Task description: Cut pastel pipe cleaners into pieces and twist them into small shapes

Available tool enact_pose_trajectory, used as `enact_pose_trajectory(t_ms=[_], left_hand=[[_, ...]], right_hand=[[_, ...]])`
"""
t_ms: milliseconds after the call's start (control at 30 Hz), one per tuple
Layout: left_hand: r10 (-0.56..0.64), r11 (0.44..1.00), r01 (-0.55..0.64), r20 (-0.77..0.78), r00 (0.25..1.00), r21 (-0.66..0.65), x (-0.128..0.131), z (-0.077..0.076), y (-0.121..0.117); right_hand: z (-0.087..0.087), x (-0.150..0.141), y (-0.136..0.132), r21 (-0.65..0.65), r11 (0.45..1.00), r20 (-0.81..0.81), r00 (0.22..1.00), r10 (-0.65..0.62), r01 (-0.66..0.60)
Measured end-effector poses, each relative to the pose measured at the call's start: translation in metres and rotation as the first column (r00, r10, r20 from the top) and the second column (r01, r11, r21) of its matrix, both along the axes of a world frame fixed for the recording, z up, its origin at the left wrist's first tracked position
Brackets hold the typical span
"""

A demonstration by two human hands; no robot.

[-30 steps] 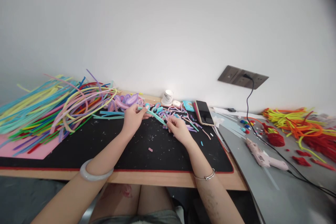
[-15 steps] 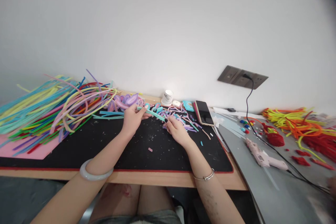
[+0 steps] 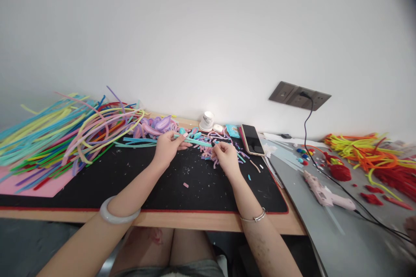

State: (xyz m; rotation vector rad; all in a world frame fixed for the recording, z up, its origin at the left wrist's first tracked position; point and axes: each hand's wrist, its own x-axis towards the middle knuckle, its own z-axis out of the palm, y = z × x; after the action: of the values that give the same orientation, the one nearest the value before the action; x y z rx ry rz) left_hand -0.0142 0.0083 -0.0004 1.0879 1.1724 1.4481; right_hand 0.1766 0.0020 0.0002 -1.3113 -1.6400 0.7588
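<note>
A mint-green pipe cleaner [image 3: 199,142] is stretched between my two hands above the black mat [image 3: 188,194]. My left hand [image 3: 167,149] pinches it near its left end, thumb against fingers. At the other end, the fingertips of my right hand [image 3: 224,153] are closed on it. Whether it is one strand or several side by side, I cannot tell. Behind the hands lie cut pink, purple and teal pieces [image 3: 208,153] and looped purple-and-pink shapes [image 3: 160,124].
A big heap of coloured pipe cleaners [image 3: 81,125] covers the left side. At the back stand a small white cup [image 3: 207,120] and a phone [image 3: 252,140]. On the grey table to the right lie a glue gun [image 3: 326,194], its cord, and red and yellow pipe cleaners [image 3: 367,153].
My right hand has moved right and slightly up, and the pipe cleaner now runs more level. My left hand has barely shifted and keeps its pinch.
</note>
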Motion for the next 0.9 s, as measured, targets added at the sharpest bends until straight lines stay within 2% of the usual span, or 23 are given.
enact_pose_trajectory(t_ms=[100,200,267,333,433,533,633,767,900], left_hand=[[-0.003,1.000,0.003,-0.007,1.000,0.004,0.002,0.001,-0.001],[-0.004,1.000,0.004,-0.010,1.000,0.019,0.002,0.001,-0.001],[-0.016,1.000,0.016,-0.004,1.000,0.015,0.001,0.001,-0.001],[-0.043,0.999,0.043,0.033,0.999,0.001,0.000,0.001,-0.001],[-0.101,0.995,0.102,0.180,0.978,0.001,-0.001,0.001,-0.001],[-0.161,0.985,0.173,0.359,0.919,-0.003,0.001,0.000,-0.001],[-0.230,0.964,0.264,0.431,0.873,-0.020,0.005,0.001,-0.004],[-0.340,0.930,0.367,0.358,0.870,-0.006,0.010,0.002,-0.009],[-0.288,0.954,0.296,0.129,0.949,-0.047,0.011,0.001,-0.009]], right_hand=[[0.001,0.000,-0.001,0.052,0.998,0.123,0.991,-0.053,0.047],[0.000,0.001,-0.001,0.173,0.981,0.265,0.956,-0.128,0.083],[-0.001,0.002,-0.001,0.223,0.971,0.300,0.942,-0.148,0.082],[-0.001,0.002,0.000,0.222,0.973,0.277,0.953,-0.124,0.062],[0.000,0.002,-0.001,0.174,0.985,0.182,0.983,-0.034,0.002],[0.002,-0.002,-0.003,0.132,0.989,0.084,0.995,0.052,-0.063],[0.003,-0.008,-0.006,0.107,0.988,0.022,0.993,0.112,-0.114],[0.003,-0.013,-0.009,0.083,0.983,-0.031,0.986,0.167,-0.164],[0.003,-0.014,-0.010,0.059,0.987,-0.075,0.985,0.155,-0.151]])
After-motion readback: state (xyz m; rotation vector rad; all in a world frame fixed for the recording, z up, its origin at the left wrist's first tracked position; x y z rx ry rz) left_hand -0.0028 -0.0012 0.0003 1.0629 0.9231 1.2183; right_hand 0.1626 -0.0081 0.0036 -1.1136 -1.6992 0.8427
